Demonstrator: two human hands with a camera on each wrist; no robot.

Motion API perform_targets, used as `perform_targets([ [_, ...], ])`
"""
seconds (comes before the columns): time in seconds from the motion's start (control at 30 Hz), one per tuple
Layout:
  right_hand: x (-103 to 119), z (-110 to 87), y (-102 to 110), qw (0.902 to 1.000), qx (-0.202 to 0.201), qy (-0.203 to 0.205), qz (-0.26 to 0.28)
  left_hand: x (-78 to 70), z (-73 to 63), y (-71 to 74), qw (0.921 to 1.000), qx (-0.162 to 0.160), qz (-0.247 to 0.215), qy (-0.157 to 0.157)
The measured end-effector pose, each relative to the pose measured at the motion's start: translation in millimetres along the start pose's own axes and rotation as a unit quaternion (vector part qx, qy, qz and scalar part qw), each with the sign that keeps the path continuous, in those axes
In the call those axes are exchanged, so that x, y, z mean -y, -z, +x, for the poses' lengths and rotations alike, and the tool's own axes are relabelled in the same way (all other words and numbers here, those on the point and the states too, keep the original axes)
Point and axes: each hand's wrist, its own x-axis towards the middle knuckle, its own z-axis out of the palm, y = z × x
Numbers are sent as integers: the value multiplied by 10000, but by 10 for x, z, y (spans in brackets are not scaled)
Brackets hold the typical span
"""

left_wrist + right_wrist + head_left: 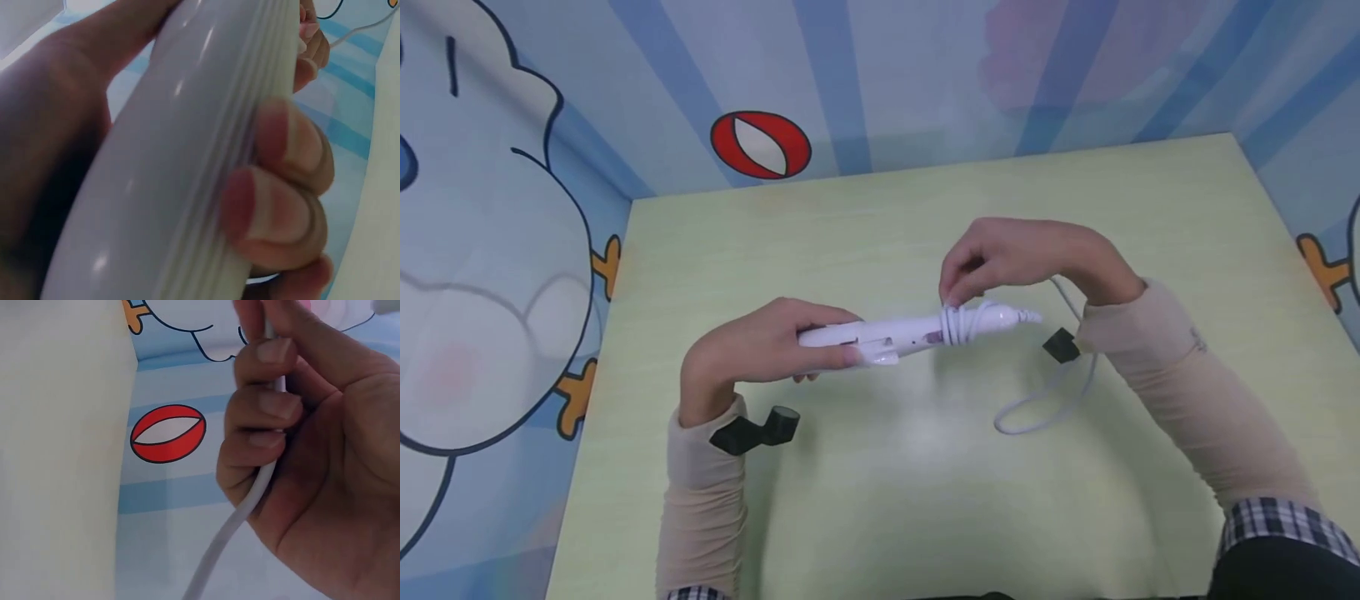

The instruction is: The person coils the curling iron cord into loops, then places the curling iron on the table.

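Observation:
A white hair straightener [910, 332] is held nearly level above the table, its cord end pointing right. My left hand [767, 340] grips its left part, with the thumb along the near side. In the left wrist view, fingers curl round the ridged body [169, 150]. Several turns of white cord [957, 327] are wound round the right part of the straightener. My right hand [1011, 254] pinches the cord just above those turns. In the right wrist view the cord [228, 534] runs through the curled fingers and hangs down past the palm.
A loose loop of cord [1037, 427] hangs below the right wrist. The pale wooden table [925, 517] meets cartoon-printed walls [910, 83] at the back and sides. A small black camera [781, 425] sits on the left wrist, another [1062, 345] on the right.

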Motion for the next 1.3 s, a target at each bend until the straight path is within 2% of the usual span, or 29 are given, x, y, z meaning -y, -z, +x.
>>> perform_targets([
  [0.23, 142, 68, 18, 9973, 13, -321, -667, -112, 17, -56, 9984, -179, 365, 398],
  [0.37, 204, 103, -9, 9917, -180, -490, -1173, -152, 34, -89, 9931, -461, 892, 609],
  [0.47, 258, 117, -24, 9849, -406, -652, -1554, -177, 59, -117, 9843, -729, 1380, 822],
  [0.63, 328, 120, -42, 9756, -800, -938, -1819, -191, 103, -163, 9636, -1133, 2064, 1266],
  [0.7, 351, 121, -54, 9734, -961, -1011, -1820, -194, 120, -171, 9555, -1322, 2249, 1378],
  [0.83, 385, 129, -89, 9725, -1195, -1242, -1564, -180, 168, -187, 9442, -1698, 2400, 1487],
  [1.03, 383, 141, -151, 9684, -1650, -1655, -867, -93, 255, -229, 9318, -2410, 2289, 1460],
  [1.17, 324, 149, -229, 9671, -2017, -1477, -470, -36, 308, -260, 9240, -2846, 2128, 1411],
  [1.3, 278, 152, -298, 9666, -2245, -1194, -333, 6, 348, -275, 9209, -3097, 1860, 1462],
])
